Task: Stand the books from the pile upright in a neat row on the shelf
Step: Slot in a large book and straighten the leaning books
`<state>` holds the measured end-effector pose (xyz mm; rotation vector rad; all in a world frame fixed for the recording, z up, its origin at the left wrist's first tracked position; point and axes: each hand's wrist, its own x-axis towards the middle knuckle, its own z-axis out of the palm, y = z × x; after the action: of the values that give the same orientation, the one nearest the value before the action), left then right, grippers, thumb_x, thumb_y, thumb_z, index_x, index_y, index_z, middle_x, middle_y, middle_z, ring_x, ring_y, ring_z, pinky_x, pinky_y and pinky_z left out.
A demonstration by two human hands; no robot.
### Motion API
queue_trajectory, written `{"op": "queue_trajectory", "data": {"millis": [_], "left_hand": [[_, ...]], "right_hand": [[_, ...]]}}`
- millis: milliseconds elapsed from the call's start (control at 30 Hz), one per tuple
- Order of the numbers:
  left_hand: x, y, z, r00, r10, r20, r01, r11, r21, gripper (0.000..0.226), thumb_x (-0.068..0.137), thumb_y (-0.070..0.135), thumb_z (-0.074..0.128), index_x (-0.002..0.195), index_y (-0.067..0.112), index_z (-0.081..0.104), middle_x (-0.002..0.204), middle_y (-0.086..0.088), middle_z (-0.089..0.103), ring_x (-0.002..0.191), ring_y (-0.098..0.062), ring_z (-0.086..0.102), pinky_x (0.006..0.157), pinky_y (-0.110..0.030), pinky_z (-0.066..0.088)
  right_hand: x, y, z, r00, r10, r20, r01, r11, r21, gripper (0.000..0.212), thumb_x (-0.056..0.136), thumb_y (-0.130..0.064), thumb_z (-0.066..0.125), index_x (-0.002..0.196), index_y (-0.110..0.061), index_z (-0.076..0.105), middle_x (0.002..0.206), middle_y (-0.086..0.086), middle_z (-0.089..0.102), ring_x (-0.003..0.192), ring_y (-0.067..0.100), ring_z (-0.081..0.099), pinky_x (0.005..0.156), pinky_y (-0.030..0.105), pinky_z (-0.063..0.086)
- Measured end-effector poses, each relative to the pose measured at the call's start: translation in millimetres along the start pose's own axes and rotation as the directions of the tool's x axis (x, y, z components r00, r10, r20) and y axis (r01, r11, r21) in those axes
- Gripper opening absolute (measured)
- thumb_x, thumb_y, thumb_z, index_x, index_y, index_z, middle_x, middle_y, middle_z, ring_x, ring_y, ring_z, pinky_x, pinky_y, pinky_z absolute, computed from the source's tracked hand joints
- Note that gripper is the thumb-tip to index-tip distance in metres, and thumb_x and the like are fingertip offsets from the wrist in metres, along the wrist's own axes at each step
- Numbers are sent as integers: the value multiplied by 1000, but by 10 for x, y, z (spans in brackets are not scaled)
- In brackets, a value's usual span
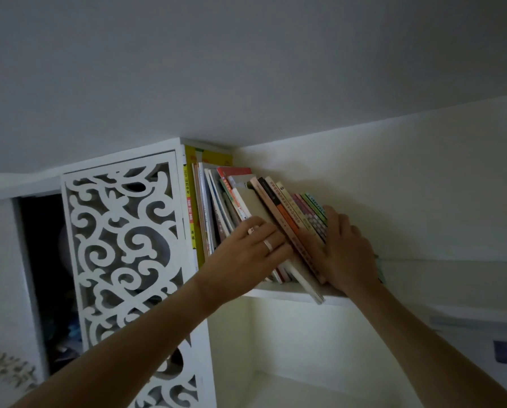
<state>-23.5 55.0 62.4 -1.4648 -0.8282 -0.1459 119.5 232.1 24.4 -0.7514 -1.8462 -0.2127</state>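
The row of thin, colourful paperback books (278,207) leans leftward on the white wooden shelf (287,293), beside its carved white fretwork door (122,248). My left hand (246,254), fingers straight, presses the row's front; my right hand (343,251) lies flat against its right end.

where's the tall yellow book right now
In the head view the tall yellow book stands upright at the far left end of the row on the shelf, against the carved white cabinet door, left of the left hand.
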Motion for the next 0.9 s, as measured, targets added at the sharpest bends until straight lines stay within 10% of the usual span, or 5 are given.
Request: {"op": "queue_trajectory", "data": {"millis": [333,500,600,800,900], "left_hand": [[154,94,-518,800,-595,-69,437,659,-612,38,109,52,24,109,20,44,94,4,54,76,-8,54,65,-24,47],[317,367,-483,490,-860,142,554,181,-813,12,108,26,38,97,26,43,87,28,63,78,8,63,61,-8,47],[319,443,-289,255,-895,366,625,-137,-769,16,110,29,40,98,23,48,95,14,66,86,8,65,66,-8,50],[466,618,20,169,-850,499,569,-329,-753,18,111,37,38,108,23,49,109,13,67,93,6,69,68,-13,56],[542,548,199,337,-884,324,630,-44,-775,20,111,38,40,117,20,47,113,7,60,98,-9,66,77,-29,60]], "right_hand": [[-5,103,148,981,-34,191,-23,957,290,49,109,-42,37,143,-6,42,130,24,52,110,37,55,87,61,49],[-258,-298,-538,952,170,255,-287,204,936,58,103,-48,48,73,2,55,60,9,60,52,10,54,60,26,43],[-283,-266,-766,895,138,424,-422,-48,906,73,101,-64,23,85,-23,81,85,4,78,77,16,73,71,30,52],[-291,-220,-1105,951,-2,309,-288,357,889,27,100,-16,62,126,-25,64,114,-6,76,104,15,73,89,38,56],[-256,-153,-1220,992,110,67,-117,542,832,28,99,-11,62,124,-25,64,108,-14,75,96,4,71,81,29,60]]}}
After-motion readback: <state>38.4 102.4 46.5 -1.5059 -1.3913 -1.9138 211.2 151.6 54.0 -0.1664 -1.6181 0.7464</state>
